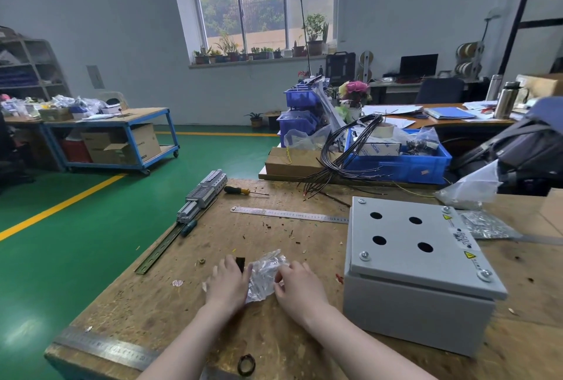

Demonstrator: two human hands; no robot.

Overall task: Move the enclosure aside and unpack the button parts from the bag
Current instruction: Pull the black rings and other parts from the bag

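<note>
Bench (170, 303): grey enclosure (417, 273), 4 holes in lid, sits at right, apart from hands. Clear bag (264, 276) at centre btwn both hands; left hand (227, 283) fingers curled on bag's left edge beside black part (240, 261), right hand (300, 283) fingers pinching bag's right edge.

- Left hand (227, 283): bare; no glove, ring or watch visible.
- Right hand (300, 286): bare; no glove, ring or wrist strap visible.
- Forearms: both uncovered from the wrists to the near edge of the frame; no sleeve, cuff or marking in view.
</note>
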